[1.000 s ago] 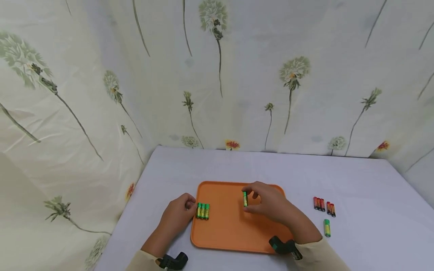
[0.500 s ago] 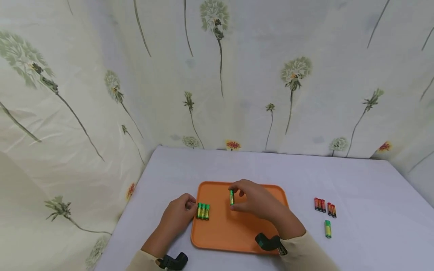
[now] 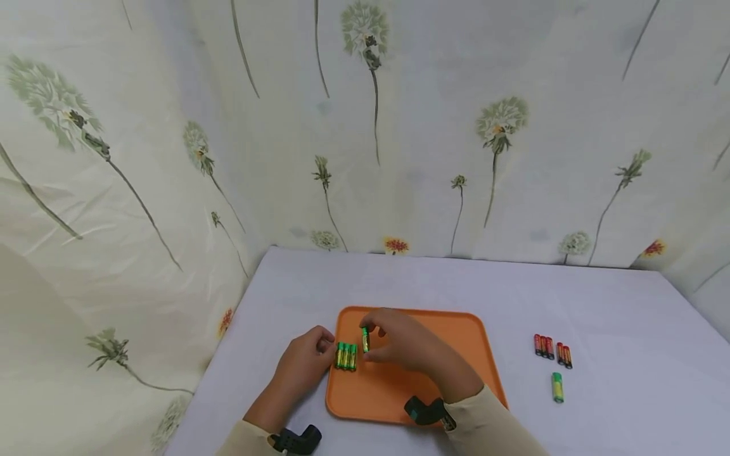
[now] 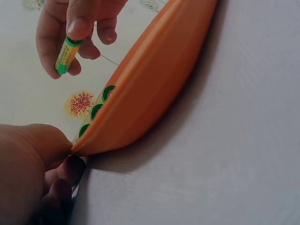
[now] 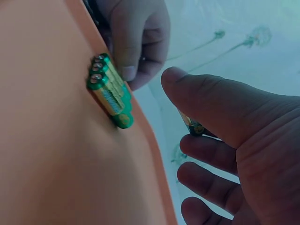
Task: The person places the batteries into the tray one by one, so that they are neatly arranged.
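Note:
My right hand (image 3: 407, 345) pinches a green-and-yellow battery (image 3: 365, 342) between thumb and fingertips, above the left part of an orange tray (image 3: 371, 400). The left wrist view shows this held battery (image 4: 67, 55) tilted and clear of the tray. Three matching batteries (image 3: 346, 357) lie side by side along the tray's left edge, just left of the held one; in the right wrist view the row (image 5: 110, 96) touches the rim. My left hand (image 3: 303, 362) grips the tray's left rim beside the row, thumb above and a curled finger below; its other fingers are partly hidden.
Right of the tray, on the white-covered table (image 3: 456, 278), lie several red-and-black batteries (image 3: 544, 346) in two small groups. A thicker green-and-yellow battery (image 3: 557, 387) lies in front of them. Flower-patterned cloth (image 3: 410, 126) hangs behind and at the left.
My right hand has carried the pinched battery leftward across the tray, up close to the row of three. The left hand keeps its place at the tray's left rim.

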### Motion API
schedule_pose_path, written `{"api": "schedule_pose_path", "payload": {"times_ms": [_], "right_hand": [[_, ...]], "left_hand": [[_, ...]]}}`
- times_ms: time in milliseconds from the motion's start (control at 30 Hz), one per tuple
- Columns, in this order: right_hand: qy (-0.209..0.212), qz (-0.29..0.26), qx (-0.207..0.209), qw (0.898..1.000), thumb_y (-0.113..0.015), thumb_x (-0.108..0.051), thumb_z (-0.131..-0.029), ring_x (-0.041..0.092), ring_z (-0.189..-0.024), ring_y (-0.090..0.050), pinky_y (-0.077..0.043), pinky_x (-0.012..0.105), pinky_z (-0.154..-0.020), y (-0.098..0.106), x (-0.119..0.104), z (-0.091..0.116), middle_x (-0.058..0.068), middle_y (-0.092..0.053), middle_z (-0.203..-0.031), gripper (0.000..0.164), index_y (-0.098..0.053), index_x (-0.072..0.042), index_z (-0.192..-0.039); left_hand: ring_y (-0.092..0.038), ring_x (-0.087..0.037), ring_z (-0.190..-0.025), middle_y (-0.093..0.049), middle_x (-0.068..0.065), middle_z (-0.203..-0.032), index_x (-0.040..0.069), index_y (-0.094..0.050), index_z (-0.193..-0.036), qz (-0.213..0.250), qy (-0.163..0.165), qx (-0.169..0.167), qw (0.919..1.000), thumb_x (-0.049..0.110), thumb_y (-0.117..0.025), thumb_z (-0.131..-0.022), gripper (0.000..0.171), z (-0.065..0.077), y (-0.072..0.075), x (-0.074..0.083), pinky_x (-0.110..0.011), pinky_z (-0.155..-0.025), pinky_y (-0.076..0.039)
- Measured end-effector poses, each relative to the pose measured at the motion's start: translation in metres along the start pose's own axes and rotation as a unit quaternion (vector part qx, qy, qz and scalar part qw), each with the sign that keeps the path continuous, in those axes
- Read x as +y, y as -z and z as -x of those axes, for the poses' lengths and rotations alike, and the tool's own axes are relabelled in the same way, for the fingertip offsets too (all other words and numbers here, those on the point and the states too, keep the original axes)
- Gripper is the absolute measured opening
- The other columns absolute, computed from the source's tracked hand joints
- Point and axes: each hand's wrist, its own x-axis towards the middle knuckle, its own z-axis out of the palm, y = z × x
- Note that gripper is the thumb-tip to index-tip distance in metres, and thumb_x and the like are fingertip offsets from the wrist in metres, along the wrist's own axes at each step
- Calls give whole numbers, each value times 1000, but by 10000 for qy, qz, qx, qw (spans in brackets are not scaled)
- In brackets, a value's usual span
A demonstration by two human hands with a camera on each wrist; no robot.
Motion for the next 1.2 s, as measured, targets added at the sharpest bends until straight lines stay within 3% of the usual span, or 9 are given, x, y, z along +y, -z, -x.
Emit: {"api": "schedule_pose_path", "payload": {"times_ms": [300, 700, 1000, 1200], "right_hand": [[-152, 203, 25, 9997, -86, -33, -87, 17, -110, -60, -52, 43, -94, -16, 3, -6, -1, -66, -121, 44, -68, -15, -123], [-389, 575, -150, 9975, -87, -38, -86, 13, -107, -59, -52, 41, -99, -26, 5, -8, -6, -66, -113, 47, -69, -14, -122], [-262, 953, -103, 9951, -85, -44, -86, 11, -104, -57, -53, 37, -95, -31, 5, -10, -6, -65, -113, 48, -71, -16, -122], [-179, 994, -133, 9948, -85, -43, -86, 10, -99, -56, -52, 34, -89, -32, -2, -8, -5, -63, -111, 46, -71, -15, -121]], "left_hand": [[-57, -11, -74, -64, 10, -81, 19, -68, -108, -36, 16, 60, 10000, 30, -67, -100, 14, 0, -2, -2, -31, -68, -47], [-56, -12, -74, -63, 9, -82, 18, -67, -107, -99, 6, 2, 10000, 30, -67, -100, 14, 0, 0, -1, -32, -68, -47], [-57, -11, -75, -64, 11, -82, 20, -67, -108, -139, -11, 59, 9999, 33, -67, -100, 16, -3, -1, -3, -31, -69, -47], [-57, -10, -74, -64, 11, -82, 18, -67, -106, -152, -197, 96, 9996, 30, -67, -100, 13, 0, 0, -4, -32, -70, -47]]}}
